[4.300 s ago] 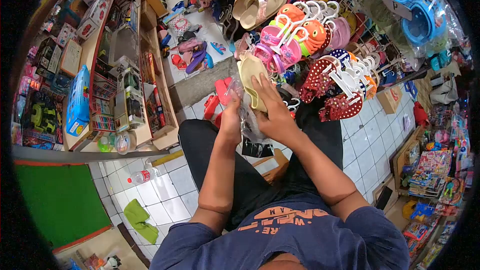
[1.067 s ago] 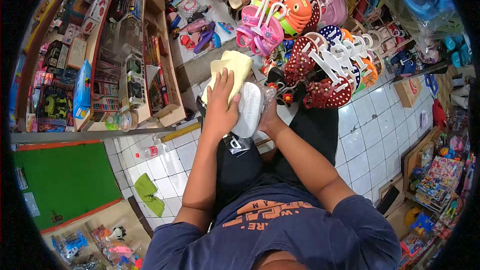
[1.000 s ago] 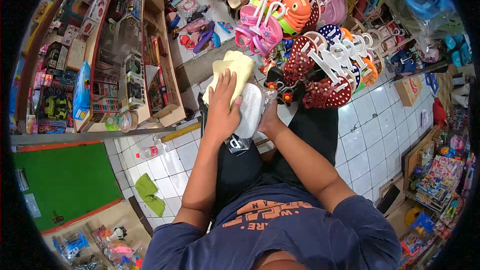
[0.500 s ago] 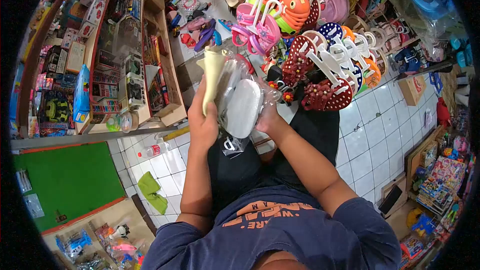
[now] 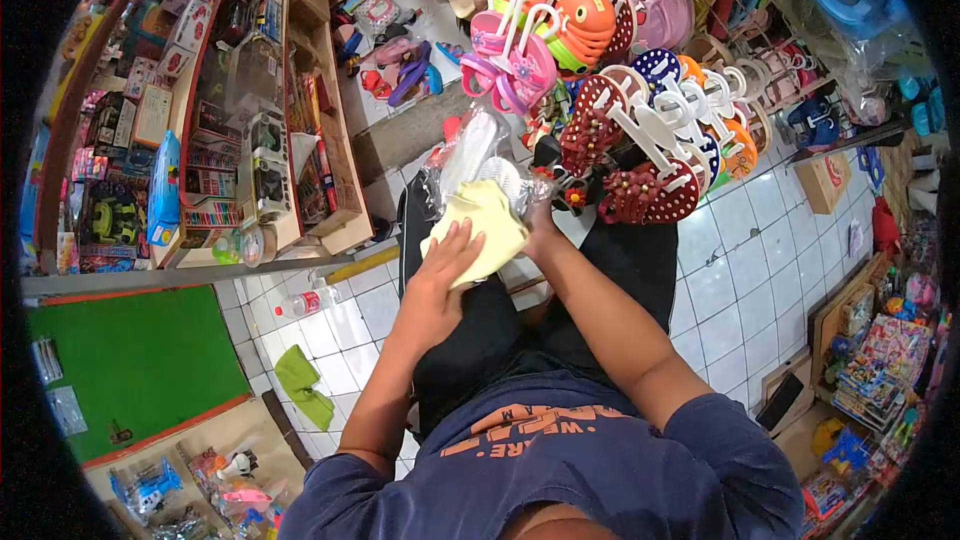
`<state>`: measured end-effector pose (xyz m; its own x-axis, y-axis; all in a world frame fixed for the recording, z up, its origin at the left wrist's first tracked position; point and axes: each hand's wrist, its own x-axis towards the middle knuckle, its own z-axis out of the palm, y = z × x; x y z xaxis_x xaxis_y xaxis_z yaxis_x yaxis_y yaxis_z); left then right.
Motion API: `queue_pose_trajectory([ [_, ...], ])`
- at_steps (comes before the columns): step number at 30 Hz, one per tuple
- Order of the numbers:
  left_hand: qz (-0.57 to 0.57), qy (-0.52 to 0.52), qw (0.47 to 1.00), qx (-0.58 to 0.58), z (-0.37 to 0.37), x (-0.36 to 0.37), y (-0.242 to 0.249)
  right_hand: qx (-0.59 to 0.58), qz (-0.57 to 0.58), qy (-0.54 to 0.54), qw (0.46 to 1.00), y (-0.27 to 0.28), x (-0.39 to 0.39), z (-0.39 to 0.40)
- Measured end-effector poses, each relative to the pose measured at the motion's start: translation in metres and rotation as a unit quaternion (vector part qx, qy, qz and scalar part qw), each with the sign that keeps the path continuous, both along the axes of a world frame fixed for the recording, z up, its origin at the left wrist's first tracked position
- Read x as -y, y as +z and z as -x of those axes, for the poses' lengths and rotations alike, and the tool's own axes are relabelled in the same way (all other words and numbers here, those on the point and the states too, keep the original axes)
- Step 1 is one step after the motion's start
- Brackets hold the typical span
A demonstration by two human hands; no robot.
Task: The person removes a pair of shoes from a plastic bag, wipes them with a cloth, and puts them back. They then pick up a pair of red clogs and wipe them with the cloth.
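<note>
My left hand (image 5: 440,275) presses a pale yellow cloth (image 5: 483,230) against a clear plastic bag (image 5: 468,152) that holds white sandals (image 5: 495,173). My right hand (image 5: 540,228) holds the bag from its right side, mostly hidden behind the cloth and the plastic. The bag is raised in front of my lap, above my black trousers (image 5: 480,330). The sandals show their ridged white soles through the plastic.
A rack of hanging children's sandals (image 5: 620,90) in pink, orange and dark red stands right behind the bag. A wooden shelf unit of boxed toys (image 5: 250,120) is at the left. White tiled floor (image 5: 730,280) lies to the right, a green mat (image 5: 130,360) at lower left.
My left hand has swept the yellow cloth down from the top left of the bag to its lower front. The bag has tilted and lifted a little toward the rack.
</note>
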<state>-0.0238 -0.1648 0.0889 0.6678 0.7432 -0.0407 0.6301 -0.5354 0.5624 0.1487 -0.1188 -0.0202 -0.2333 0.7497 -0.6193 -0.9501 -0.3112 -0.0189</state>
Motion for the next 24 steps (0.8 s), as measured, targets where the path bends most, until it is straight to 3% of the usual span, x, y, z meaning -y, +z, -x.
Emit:
queue_pose_trajectory([
  [2, 0.087, 0.109, 0.979, 0.147, 0.018, -0.004, 0.0, 0.025, -0.064, -0.003, 0.998, -0.022, -0.004, 0.002],
  [4, -0.022, 0.157, 0.962, 0.22, 0.025, -0.017, 0.006, 0.003, -0.063, 0.0, 0.998, -0.032, -0.001, 0.001],
  [6, -0.118, 0.15, 0.966, 0.177, 0.009, -0.029, 0.027, 0.041, -0.127, 0.036, 0.99, -0.021, 0.004, 0.003],
  [8, -0.116, 0.118, 0.974, 0.153, -0.014, -0.036, 0.026, 0.054, -0.166, 0.044, 0.984, -0.017, 0.002, 0.008],
  [10, -0.065, 0.055, 0.993, 0.085, -0.032, -0.027, 0.011, -0.009, -0.165, 0.005, 0.986, -0.006, 0.003, 0.011],
  [11, -0.086, 0.05, 0.993, 0.064, -0.041, -0.021, 0.004, 0.052, -0.159, -0.025, 0.986, 0.017, 0.009, 0.008],
  [12, -0.105, 0.045, 0.993, 0.041, -0.044, -0.013, -0.002, 0.033, -0.265, -0.025, 0.963, -0.024, 0.006, 0.006],
  [14, -0.101, 0.027, 0.993, 0.053, -0.03, -0.008, -0.015, 0.078, -0.212, -0.033, 0.974, -0.016, 0.005, 0.006],
  [15, -0.083, 0.029, 0.994, 0.062, -0.019, -0.006, -0.024, -0.072, -0.284, -0.047, 0.955, -0.021, 0.009, 0.003],
  [16, -0.06, 0.036, 0.995, 0.069, -0.011, -0.003, -0.026, -0.025, -0.302, -0.04, 0.952, -0.022, 0.005, 0.002],
  [18, -0.019, 0.043, 0.995, 0.087, -0.006, 0.002, -0.035, 0.027, -0.213, -0.002, 0.977, -0.025, -0.001, -0.001],
  [20, 0.068, 0.166, 0.936, 0.302, -0.019, 0.006, -0.03, 0.06, -0.222, -0.032, 0.973, -0.023, -0.001, 0.004],
  [21, 0.011, 0.182, 0.957, 0.225, -0.025, 0.004, -0.018, 0.093, -0.235, -0.066, 0.965, -0.021, -0.001, 0.008],
  [24, -0.032, 0.187, 0.965, 0.182, -0.03, -0.012, -0.028, 0.127, -0.25, -0.086, 0.956, -0.012, 0.005, 0.01],
])
